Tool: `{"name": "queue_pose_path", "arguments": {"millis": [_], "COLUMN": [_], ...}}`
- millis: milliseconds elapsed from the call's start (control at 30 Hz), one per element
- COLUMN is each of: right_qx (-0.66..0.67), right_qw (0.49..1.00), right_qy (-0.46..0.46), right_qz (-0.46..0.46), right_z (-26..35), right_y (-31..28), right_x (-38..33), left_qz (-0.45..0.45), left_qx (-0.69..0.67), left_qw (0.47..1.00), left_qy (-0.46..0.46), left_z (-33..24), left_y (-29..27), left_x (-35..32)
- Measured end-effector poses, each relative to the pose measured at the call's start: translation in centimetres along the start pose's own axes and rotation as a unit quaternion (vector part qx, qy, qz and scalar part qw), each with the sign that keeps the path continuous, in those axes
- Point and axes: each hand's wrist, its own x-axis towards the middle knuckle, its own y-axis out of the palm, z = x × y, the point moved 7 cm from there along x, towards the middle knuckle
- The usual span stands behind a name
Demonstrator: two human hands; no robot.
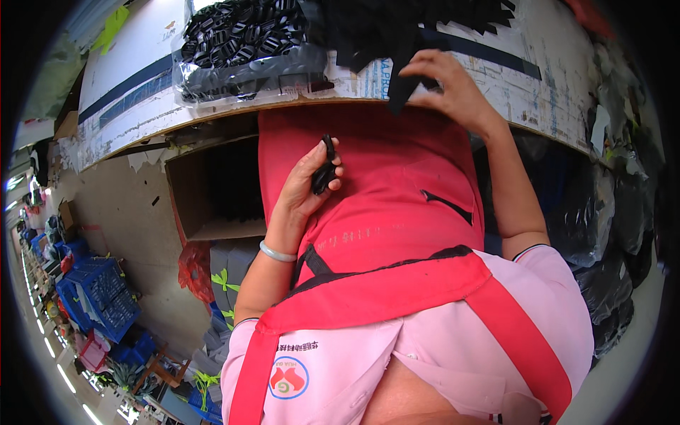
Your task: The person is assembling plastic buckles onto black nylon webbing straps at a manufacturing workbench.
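Observation:
My left hand [306,185] is raised in front of my red apron [397,212] and is closed on a small black plastic buckle [325,170], pinched between thumb and fingers. A pale bangle sits on that wrist. My right hand [448,81] reaches up to the worktable edge [212,115] and its fingers grip a black webbing strap [401,91] that hangs over the edge. The strap comes out of a heap of black straps [425,20] lying on the table just beyond the hand.
A clear plastic bag of black buckles [244,46] lies on the table to the left of the straps. Under the table stands an open cardboard box [212,195]. Blue crates [99,297] sit on the floor far left, and dark plastic bags [616,212] are piled at the right.

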Motion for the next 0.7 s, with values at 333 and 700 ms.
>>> {"name": "queue_pose_path", "arguments": {"millis": [333,700], "right_qx": [0.075,0.448], "right_qw": [0.977,0.846], "right_qy": [-0.047,0.280], "right_qz": [-0.196,0.075], "right_z": [2.6,6.9], "right_y": [0.3,6.2], "right_x": [-0.5,-1.2], "left_qz": [-0.067,-0.141], "left_qx": [0.095,0.321], "left_qw": [0.993,0.915], "left_qy": [0.014,0.199], "left_z": [-1.0,-4.2], "left_y": [2.0,5.1], "left_x": [0.9,-0.3]}}
